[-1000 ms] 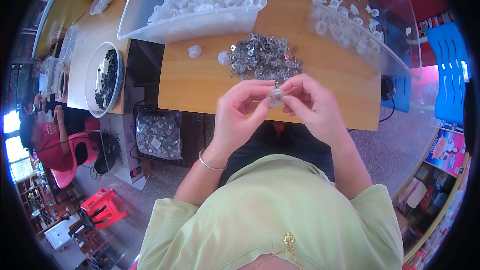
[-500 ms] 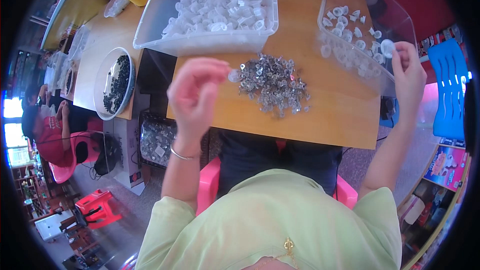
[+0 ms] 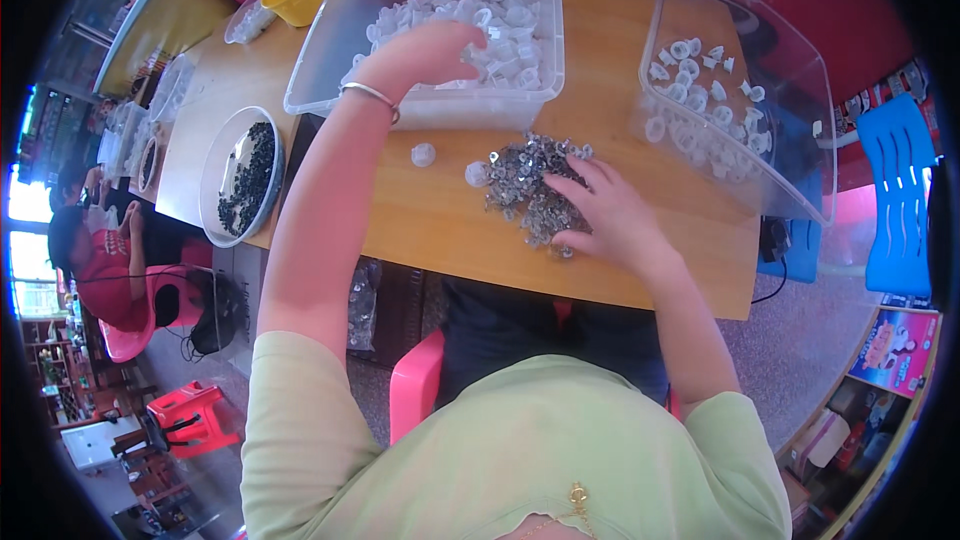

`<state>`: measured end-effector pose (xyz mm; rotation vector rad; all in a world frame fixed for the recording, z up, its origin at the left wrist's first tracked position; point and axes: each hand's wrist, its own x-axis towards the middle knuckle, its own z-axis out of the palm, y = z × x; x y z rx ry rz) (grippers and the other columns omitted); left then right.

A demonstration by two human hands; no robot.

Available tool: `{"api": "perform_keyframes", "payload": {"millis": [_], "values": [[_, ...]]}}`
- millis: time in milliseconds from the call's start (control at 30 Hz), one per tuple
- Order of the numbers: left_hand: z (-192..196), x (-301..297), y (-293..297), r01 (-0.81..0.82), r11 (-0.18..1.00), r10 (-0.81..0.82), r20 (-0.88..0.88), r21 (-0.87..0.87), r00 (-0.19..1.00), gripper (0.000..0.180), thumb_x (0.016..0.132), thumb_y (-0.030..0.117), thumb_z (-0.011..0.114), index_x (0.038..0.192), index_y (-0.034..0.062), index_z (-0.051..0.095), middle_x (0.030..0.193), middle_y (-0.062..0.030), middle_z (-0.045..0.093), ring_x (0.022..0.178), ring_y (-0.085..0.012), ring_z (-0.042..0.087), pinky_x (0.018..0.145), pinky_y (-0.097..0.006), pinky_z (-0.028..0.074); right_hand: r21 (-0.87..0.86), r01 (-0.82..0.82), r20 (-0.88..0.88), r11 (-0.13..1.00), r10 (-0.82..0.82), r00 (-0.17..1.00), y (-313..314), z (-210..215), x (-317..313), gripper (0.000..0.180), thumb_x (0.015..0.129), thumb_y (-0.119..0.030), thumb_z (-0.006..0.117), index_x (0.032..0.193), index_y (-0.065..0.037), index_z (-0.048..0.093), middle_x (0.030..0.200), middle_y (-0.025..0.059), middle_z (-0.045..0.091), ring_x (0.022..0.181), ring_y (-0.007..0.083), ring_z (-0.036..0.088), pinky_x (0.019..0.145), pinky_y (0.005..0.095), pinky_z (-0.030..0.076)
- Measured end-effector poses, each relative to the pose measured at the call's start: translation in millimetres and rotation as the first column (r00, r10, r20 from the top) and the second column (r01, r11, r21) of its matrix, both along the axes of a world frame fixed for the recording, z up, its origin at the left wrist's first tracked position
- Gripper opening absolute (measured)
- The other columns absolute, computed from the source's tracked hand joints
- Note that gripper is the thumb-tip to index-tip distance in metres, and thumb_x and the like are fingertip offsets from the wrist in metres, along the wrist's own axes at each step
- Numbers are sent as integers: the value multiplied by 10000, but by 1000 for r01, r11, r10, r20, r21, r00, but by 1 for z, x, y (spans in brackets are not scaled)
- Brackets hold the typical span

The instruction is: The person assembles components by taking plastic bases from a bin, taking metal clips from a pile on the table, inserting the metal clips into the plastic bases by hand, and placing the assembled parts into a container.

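Our left hand [image 3: 425, 50] reached, fingers curled, into the clear plastic bin of small white plastic caps [image 3: 500, 15] at the wooden table's [image 3: 440, 230] far edge, though we could not tell whether it gripped one. Our right hand [image 3: 600, 215], well apart from it and fingers spread, rested on the nearer pile of small grey metal clips [image 3: 525, 180] at the table's middle. That pile was loose, tangled and shiny, with two stray white caps just left of it.

Single head fisheye, looking down, table [image 3: 440, 230] near.
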<state>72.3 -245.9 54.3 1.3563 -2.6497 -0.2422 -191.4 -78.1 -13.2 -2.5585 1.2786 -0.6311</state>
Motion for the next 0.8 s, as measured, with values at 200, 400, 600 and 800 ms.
{"api": "perform_keyframes", "payload": {"millis": [200,400,600,800], "values": [[6,-25,0,-177,974,150,188,140,971,284,691,153,694,949,66,613,939,-143,637,926,-319,595,786,-416,483,130,32,121,991,-48,992,7,-10,-3,370,698,-155,720,1048,-108,609,1117,97,544,1021,303,517,860,395,449],[-4,-17,-7,-203,976,180,235,77,955,239,649,143,718,849,48,628,849,-132,644,809,-293,614,705,-379,486,35,75,206,997,-80,975,7,-9,-3,244,684,-49,717,916,-74,648,979,88,596,900,266,573,750,353,491],[0,-24,-4,-237,966,202,275,100,940,244,651,196,722,827,47,642,865,-136,654,816,-281,624,726,-359,496,174,139,356,975,-194,914,8,-9,-6,209,690,-64,712,885,-54,637,892,81,610,875,268,572,744,355,475],[1,-22,-14,-233,942,182,220,239,959,258,680,255,713,808,47,631,854,-123,645,820,-258,610,719,-351,487,301,132,445,944,-262,857,9,0,-14,213,706,-44,708,909,-39,642,890,90,612,848,242,599,722,324,490]]}}
